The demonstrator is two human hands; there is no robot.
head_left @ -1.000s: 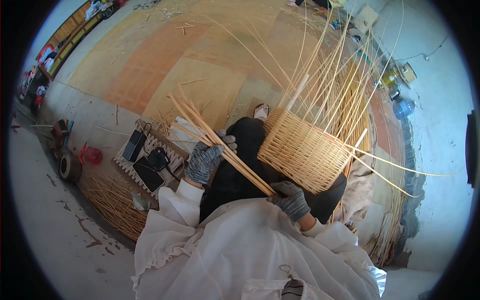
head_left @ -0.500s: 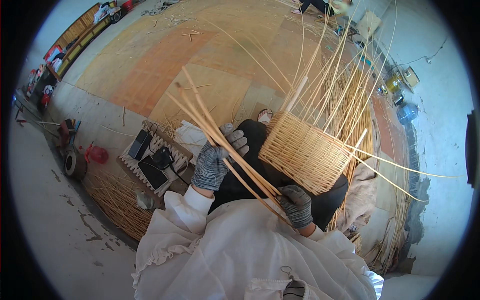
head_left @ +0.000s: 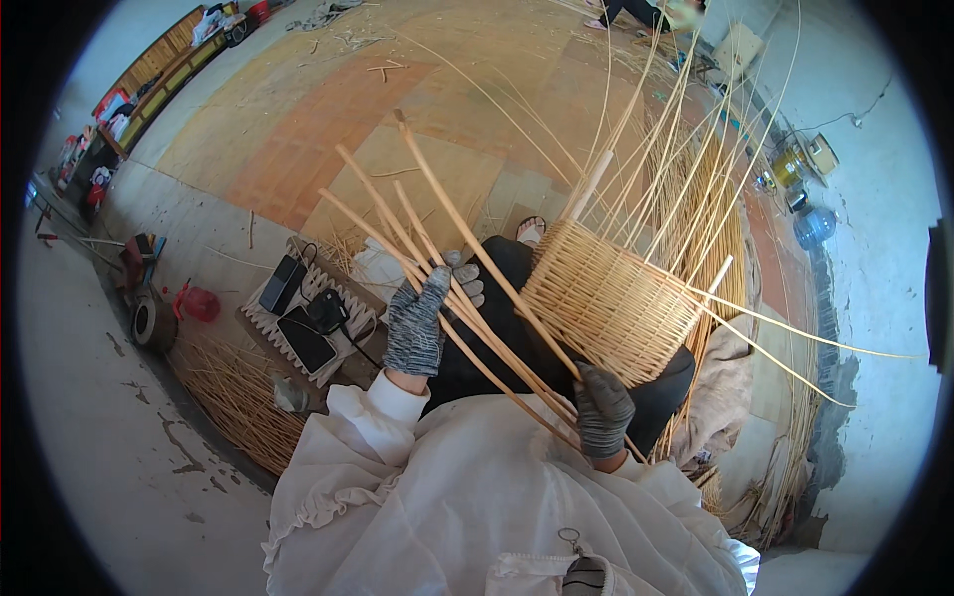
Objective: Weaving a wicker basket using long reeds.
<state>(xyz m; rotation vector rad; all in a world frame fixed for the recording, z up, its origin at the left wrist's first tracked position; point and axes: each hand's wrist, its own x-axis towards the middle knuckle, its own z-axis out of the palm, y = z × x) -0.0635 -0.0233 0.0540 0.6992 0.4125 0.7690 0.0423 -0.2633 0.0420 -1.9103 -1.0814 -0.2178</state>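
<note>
My left hand (head_left: pixel 415 330), in a grey knitted glove, is closed around several peeled wicker rods (head_left: pixel 487 335). Their upper ends fan out beyond the fingers and their lower parts slant down across my lap. In my gloved right hand (head_left: pixel 604 407) is the lower part of one long wicker rod (head_left: pixel 435 177), which stands apart from the bunch and passes in front of the basket's left corner. A rectangular woven wicker basket (head_left: pixel 611 293) rests tilted on my dark-trousered knees, with long unwoven stakes rising from its far edge. The right fingertips are partly hidden.
Long wicker rods (head_left: pixel 730 214) lie heaped beyond the basket on the right. More rods (head_left: pixel 234 402) lie along the left wall. Near my left knee a tray (head_left: pixel 348 355) bears a phone and dark devices. A water jug (head_left: pixel 814 226) stands by the right wall. Another person sits far off.
One rod has come away from the bunch and now slants apart in my right hand, which has shifted slightly right and up. The rods in my left hand have spread wider.
</note>
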